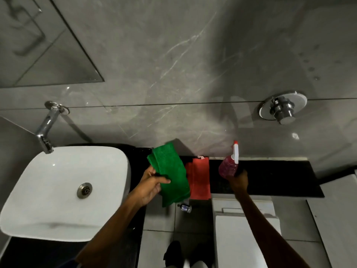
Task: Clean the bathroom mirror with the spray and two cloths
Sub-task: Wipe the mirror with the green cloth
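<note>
Grey tiled wall, mirror (44, 45) at ten o'clock. Left hand (149, 185) pinches the green cloth (171, 171); right hand (238, 179) wraps the spray (229, 165). Red cloth (200, 179) lies on the ledge (280, 176). Best: aim nozzle at the glass, mist lightly.

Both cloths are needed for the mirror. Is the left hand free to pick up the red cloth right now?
Probably not as it stands: the left hand already grips the green cloth, which hangs partly over the red cloth on the black ledge.
</note>
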`<state>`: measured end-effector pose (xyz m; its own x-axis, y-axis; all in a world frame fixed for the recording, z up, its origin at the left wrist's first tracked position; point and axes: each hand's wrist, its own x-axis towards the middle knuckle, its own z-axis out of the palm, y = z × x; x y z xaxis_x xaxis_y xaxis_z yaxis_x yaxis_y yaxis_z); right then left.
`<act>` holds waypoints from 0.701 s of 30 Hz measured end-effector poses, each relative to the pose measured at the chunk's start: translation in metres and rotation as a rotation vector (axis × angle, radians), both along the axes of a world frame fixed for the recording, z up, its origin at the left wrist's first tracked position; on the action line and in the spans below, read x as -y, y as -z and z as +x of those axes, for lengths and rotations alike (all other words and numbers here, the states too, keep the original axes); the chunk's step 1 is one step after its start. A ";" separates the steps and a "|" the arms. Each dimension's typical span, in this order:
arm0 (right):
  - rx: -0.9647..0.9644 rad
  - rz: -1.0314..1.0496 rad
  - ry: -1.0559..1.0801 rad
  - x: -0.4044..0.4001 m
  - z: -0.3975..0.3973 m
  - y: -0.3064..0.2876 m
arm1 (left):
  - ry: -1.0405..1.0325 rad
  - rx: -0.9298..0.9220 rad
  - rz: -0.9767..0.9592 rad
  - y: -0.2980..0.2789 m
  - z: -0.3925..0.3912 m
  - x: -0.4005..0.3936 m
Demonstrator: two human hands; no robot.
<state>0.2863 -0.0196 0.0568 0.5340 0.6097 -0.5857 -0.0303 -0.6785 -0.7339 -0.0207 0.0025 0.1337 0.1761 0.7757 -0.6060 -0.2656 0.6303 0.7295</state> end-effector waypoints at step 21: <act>-0.656 0.944 -0.454 -0.095 -0.367 -0.404 | 0.019 -0.155 0.836 -0.311 -0.249 -0.074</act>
<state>-0.0811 0.0757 0.4606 -0.0648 0.9922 0.1065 -0.4775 0.0629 -0.8764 -0.2701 0.0762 0.4446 0.1562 0.9768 0.1462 -0.1190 -0.1283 0.9846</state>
